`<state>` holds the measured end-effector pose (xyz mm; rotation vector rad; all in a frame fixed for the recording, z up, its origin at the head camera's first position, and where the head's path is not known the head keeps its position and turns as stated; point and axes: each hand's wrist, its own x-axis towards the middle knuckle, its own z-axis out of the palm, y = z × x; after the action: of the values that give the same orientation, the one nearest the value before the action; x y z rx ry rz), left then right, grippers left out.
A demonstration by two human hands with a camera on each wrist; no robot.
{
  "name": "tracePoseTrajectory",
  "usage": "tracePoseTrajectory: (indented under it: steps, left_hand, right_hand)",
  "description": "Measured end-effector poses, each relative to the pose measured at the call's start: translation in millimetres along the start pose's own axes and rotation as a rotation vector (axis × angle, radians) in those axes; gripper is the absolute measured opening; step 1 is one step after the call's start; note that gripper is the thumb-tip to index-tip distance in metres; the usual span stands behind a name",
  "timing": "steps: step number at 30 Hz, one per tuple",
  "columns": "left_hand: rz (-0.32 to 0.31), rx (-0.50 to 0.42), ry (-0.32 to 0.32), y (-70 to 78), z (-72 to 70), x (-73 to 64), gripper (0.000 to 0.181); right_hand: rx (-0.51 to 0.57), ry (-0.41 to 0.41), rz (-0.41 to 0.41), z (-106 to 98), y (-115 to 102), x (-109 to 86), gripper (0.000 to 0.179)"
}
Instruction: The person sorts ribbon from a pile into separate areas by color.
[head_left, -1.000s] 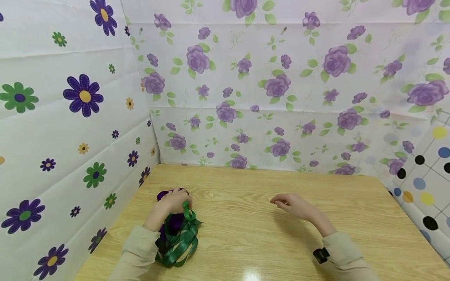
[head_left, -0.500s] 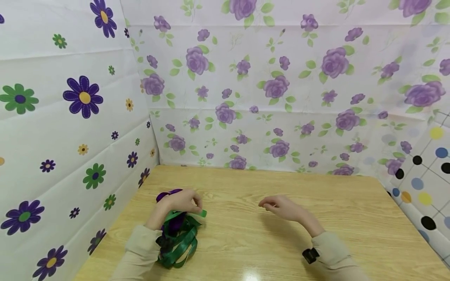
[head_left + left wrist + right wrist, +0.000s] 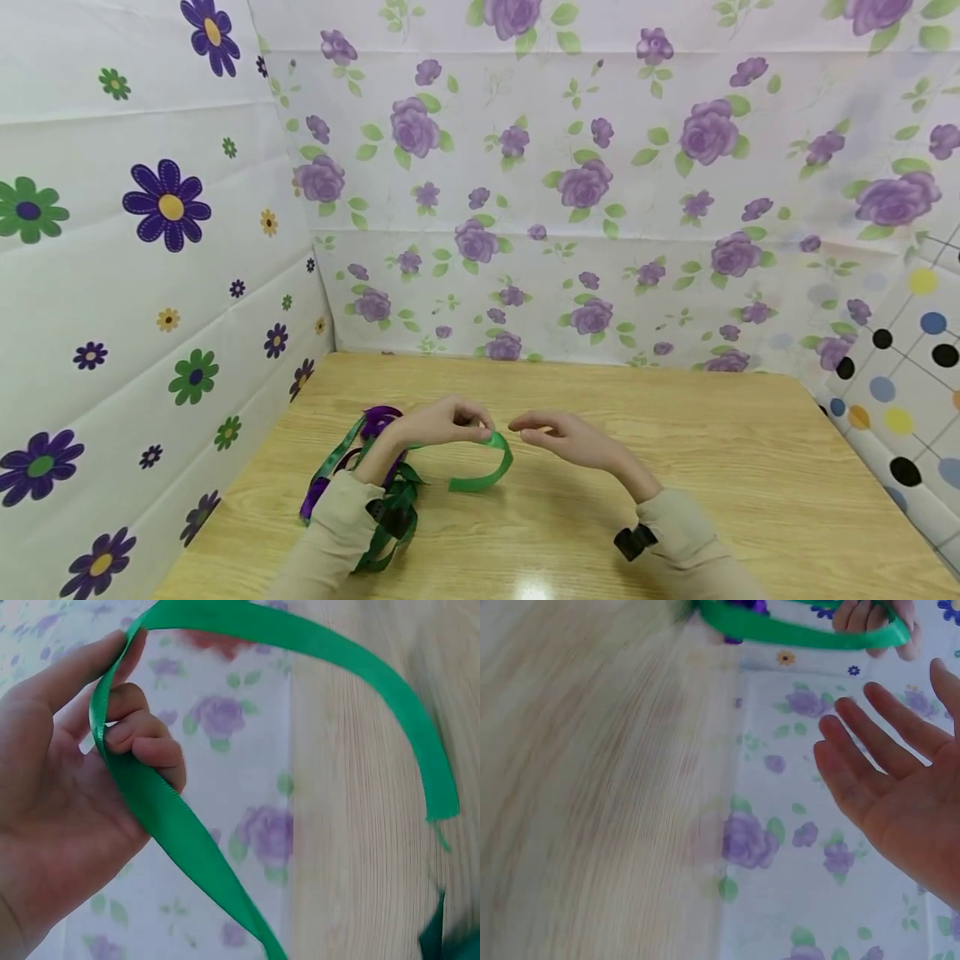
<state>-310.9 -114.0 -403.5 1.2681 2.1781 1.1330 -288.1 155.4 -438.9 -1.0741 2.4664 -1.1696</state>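
Note:
Between thumb and index finger, my left hand (image 3: 442, 422) pinches a green satin ribbon (image 3: 504, 467). In the left wrist view the ribbon (image 3: 375, 679) arcs away from the fingertips to a frayed cut end, and its other part runs down across the palm. My right hand (image 3: 573, 437) holds nothing and hovers just right of the ribbon; in the right wrist view its fingers (image 3: 881, 742) are spread and relaxed. Below the left forearm lies a tangled heap of darker green ribbon (image 3: 397, 500) and purple ribbon (image 3: 384, 417), partly hidden by the sleeve.
The wooden table (image 3: 675, 467) meets a back wall covered in purple-rose cloth (image 3: 588, 250). On the left stands a daisy-patterned sheet (image 3: 172, 275), and a dotted sheet (image 3: 900, 400) borders the right side. Black wrist devices (image 3: 636, 542) sit on both cuffs.
The left hand has moved right from the heap, drawing out a length of green ribbon. More purple ribbon shows at left. The right hand has come left towards it.

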Motion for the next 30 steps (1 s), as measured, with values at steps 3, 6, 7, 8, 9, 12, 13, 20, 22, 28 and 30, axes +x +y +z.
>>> tracePoseTrajectory:
  steps: [3, 6, 7, 8, 9, 12, 13, 20, 22, 28, 30]
  left_hand:
    - [0.04, -0.036, 0.004, 4.7, 6.6, 10.6, 0.016]
    - [0.047, -0.069, 0.023, 8.4, 12.3, 18.8, 0.016]
    - [0.044, -0.077, 0.03, 9.3, 13.7, 20.8, 0.015]
    - [0.038, -0.082, 0.037, 10.9, 14.8, 22.1, 0.015]
    - [0.036, -0.093, 0.04, 11.9, 15.6, 22.9, 0.015]
    - [0.042, -0.122, 0.041, 11.7, 16.2, 22.9, 0.014]
    - [0.041, -0.132, 0.042, 11.1, 15.7, 21.6, 0.014]
    - [0.012, -0.154, 0.06, 1.7, 7.7, 6.9, 0.018]
    - [-0.003, -0.153, 0.073, 0.1, 4.8, 2.3, 0.019]
    - [-0.046, -0.195, 0.106, -3.6, -3.2, -10.6, 0.02]
    - [-0.064, -0.198, 0.115, -4.2, -5.9, -15.8, 0.02]
  right_hand:
    - [0.117, -0.016, -0.022, 1.0, -2.4, 4.0, 0.032]
    - [0.21, -0.045, -0.049, 0.5, -3.7, 5.9, 0.029]
    - [0.237, -0.053, -0.057, 0.3, -3.5, 5.8, 0.028]
    - [0.266, -0.061, -0.061, -0.4, -3.5, 4.9, 0.026]
    - [0.289, -0.068, -0.056, -1.5, -3.3, 3.6, 0.024]
    - [0.339, -0.056, -0.065, -6.9, 1.0, -2.4, 0.023]
    - [0.346, -0.042, -0.071, -10.1, 2.6, -5.3, 0.023]
    - [0.347, 0.13, -0.039, -40.8, 19.5, -31.0, 0.016]
    - [0.345, 0.178, -0.014, -51.2, 22.1, -39.3, 0.016]
    - [0.462, 0.231, -0.009, -79.1, 29.6, -63.5, 0.014]
    - [0.536, 0.22, -0.033, -87.6, 33.3, -71.4, 0.015]
